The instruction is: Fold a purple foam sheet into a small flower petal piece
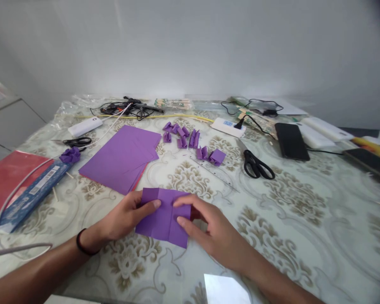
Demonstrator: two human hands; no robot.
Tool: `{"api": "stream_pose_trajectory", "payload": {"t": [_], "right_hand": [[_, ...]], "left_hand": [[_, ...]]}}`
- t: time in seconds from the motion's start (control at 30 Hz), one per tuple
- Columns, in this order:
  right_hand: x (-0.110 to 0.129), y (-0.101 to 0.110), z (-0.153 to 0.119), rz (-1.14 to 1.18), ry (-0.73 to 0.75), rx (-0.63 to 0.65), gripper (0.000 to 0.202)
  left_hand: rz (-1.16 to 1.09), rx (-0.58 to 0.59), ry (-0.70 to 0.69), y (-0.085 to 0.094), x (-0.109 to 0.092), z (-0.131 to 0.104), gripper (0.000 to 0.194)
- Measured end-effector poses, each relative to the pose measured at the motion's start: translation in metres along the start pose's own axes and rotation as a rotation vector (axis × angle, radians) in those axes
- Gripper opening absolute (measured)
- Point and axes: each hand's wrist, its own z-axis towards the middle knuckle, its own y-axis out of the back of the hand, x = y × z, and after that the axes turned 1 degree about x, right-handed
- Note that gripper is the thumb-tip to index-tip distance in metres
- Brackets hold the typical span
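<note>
Grip: left hand (122,217) pinching one side of a creased purple sheet (162,217), right hand (217,234) pinching the other, seemingly holding its panels open. Sheet spanning both hands, over the worktop (221,202). Folded pieces (194,139) clustering beyond, apparently leaving handling room.

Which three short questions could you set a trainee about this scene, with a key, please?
1. True or false: the left hand and the right hand both touch the creased sheet.
2. What colour is the wristband on the left wrist? A) red B) white C) black D) yellow
3. Fill in left or right: the larger scissors lie to the ____ of the clear ruler.

Key: 1 true; 2 C; 3 right.
</note>
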Motion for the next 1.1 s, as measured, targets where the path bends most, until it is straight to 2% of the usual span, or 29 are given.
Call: {"api": "stream_pose_trajectory", "payload": {"t": [0.07, 0.17, 0.23, 0.37, 0.5, 0.6, 0.77, 0.93, 1.1], "right_hand": [[-0.003, 0.000, 0.002, -0.029, 0.013, -0.147, 0.025], [-0.010, 0.000, 0.004, -0.219, 0.065, -0.348, 0.030], [-0.012, -0.001, 0.004, -0.283, 0.050, -0.336, 0.030], [-0.012, -0.006, 0.003, -0.305, 0.050, -0.219, 0.040], [-0.015, -0.012, 0.003, -0.335, 0.037, -0.231, 0.058], [-0.019, -0.014, 0.003, -0.323, 0.042, -0.258, 0.063], [-0.022, -0.013, 0.003, -0.289, 0.095, -0.266, 0.058], [-0.015, -0.011, 0.002, -0.280, 0.093, -0.271, 0.049], [-0.008, 0.002, 0.004, -0.146, -0.037, -0.287, 0.032]], "left_hand": [[-0.025, -0.034, -0.001, 0.000, 0.002, 0.002, 0.042], [-0.054, -0.078, -0.037, -0.001, 0.004, 0.003, 0.039], [-0.080, -0.072, -0.054, -0.003, 0.004, 0.003, 0.038], [-0.092, -0.025, -0.101, -0.008, 0.001, 0.001, 0.038], [-0.097, 0.047, -0.094, -0.013, -0.001, -0.002, 0.042], [-0.029, 0.057, -0.051, -0.013, 0.003, -0.003, 0.038], [0.049, 0.029, -0.060, -0.011, 0.007, -0.002, 0.032], [0.088, 0.020, -0.071, -0.011, 0.006, -0.001, 0.032], [0.171, -0.055, -0.048, -0.006, 0.008, 0.000, 0.038]]}}
